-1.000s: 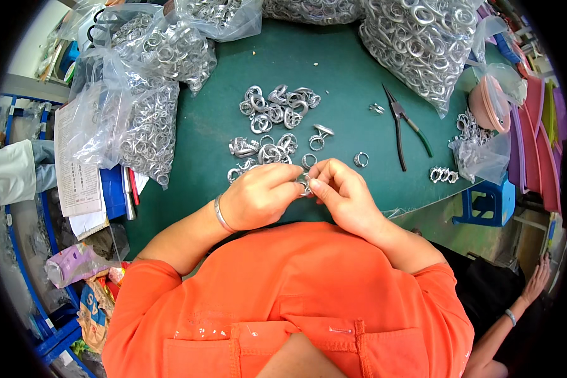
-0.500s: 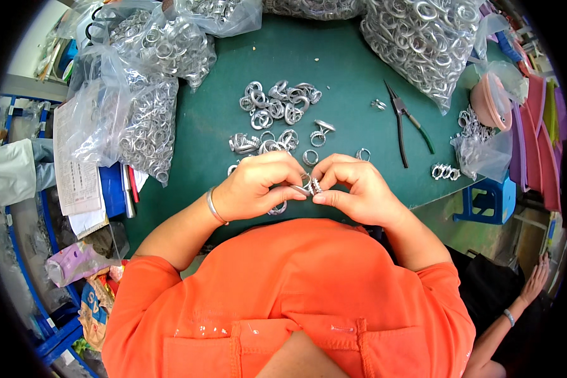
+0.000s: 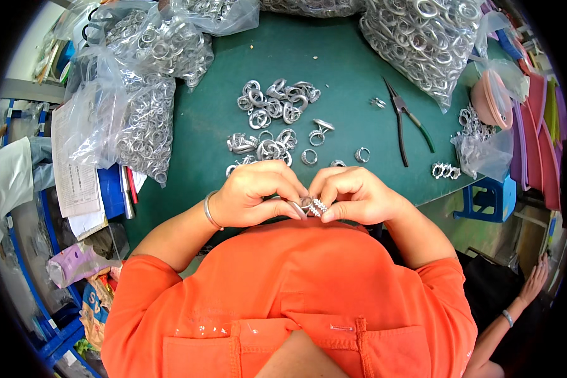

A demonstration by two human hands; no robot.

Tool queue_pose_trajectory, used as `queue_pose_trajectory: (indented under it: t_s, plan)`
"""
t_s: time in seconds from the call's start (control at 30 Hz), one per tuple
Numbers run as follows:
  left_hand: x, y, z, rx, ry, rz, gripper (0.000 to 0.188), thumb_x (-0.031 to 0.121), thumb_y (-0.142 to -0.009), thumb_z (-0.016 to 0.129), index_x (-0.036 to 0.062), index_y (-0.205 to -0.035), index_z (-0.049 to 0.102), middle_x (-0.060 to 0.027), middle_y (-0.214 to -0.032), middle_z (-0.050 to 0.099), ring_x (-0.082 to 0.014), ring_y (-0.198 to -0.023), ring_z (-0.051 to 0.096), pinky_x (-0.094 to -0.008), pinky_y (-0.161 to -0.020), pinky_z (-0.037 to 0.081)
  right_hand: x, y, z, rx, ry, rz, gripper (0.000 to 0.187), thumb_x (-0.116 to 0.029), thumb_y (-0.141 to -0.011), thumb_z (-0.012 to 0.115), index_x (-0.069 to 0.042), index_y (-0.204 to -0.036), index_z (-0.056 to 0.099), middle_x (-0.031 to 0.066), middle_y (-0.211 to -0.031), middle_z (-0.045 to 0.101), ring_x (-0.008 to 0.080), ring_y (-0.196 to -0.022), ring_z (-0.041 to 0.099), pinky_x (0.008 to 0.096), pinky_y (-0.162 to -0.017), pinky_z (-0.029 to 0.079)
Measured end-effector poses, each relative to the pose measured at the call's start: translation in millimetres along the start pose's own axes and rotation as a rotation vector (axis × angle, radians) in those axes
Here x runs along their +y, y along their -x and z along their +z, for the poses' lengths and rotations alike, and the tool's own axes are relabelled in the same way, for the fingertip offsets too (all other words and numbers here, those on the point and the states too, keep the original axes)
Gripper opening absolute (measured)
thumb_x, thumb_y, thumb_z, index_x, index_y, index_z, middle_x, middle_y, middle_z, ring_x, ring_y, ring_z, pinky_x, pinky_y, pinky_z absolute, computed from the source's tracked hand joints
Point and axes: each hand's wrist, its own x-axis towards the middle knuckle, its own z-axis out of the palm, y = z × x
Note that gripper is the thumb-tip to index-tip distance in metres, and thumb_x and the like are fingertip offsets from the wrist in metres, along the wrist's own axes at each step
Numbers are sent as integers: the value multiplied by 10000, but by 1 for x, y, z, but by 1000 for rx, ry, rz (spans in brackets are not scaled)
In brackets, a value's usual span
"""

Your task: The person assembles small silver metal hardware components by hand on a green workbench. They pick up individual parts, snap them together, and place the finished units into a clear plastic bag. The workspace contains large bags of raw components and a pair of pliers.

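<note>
Close to my orange top, my left hand and my right hand meet fingertip to fingertip. Pinched in my left thumb and fingers is a silver ring, partly covered by them. A silver ring with a notched band is in my right fingers, touching the first one. Just beyond my left hand lies a cluster of silver rings, and farther off a larger pile of rings. Beyond my right hand, a single ring and another ring lie apart on the green table.
Pliers with dark and green handles lie at the right. Bulging clear bags of rings, one left and one far right, flank the work area. A pink cup stands near the right edge. Another person's hand shows lower right.
Both hands have drawn slightly nearer my body with the rings. The notched ring has turned, showing more of its band. Rings beyond my hands are less covered now.
</note>
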Motion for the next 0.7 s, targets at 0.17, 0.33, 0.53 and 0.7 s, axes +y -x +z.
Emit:
queue_pose_trajectory:
  t_s: [0.17, 0.33, 0.53, 0.7]
  plan:
    - [-7, 5, -9, -190, -577, -31, 153, 115, -709, 786, 60, -798, 674, -69, -993, 645, -230, -849, 603, -340, -744, 480, -4, -12, -4, 335, 648, 75, 175, -72, -771, 721, -25, -929, 662, 114, -945, 649, 291, -872, 629, 381, -751, 507]
    - [-8, -3, -5, -142, -602, -42, 295, 195, -647, 798, 76, -871, 648, -59, -1060, 615, -265, -916, 564, -368, -803, 443, 13, -26, -10, 333, 1139, -68, 122, -64, -756, 723, -36, -850, 651, 121, -927, 624, 320, -858, 604, 409, -755, 489]
    - [-16, -4, -7, 113, -829, -208, 333, 121, -663, 789, 105, -967, 654, -54, -1058, 620, -264, -961, 561, -393, -855, 418, -8, 0, -40, 660, -305, 74, 104, -85, -867, 682, -12, -838, 614, 48, -867, 658, 87, -740, 604, 234, -629, 483]
    - [-30, -7, -11, 199, -649, -117, 236, -22, -706, 729, 53, -916, 653, -79, -930, 642, -242, -846, 611, -346, -758, 477, -3, 8, -28, 406, 796, 221, 222, -148, -793, 745, -34, -932, 615, 85, -868, 627, 242, -743, 644, 348, -625, 513]
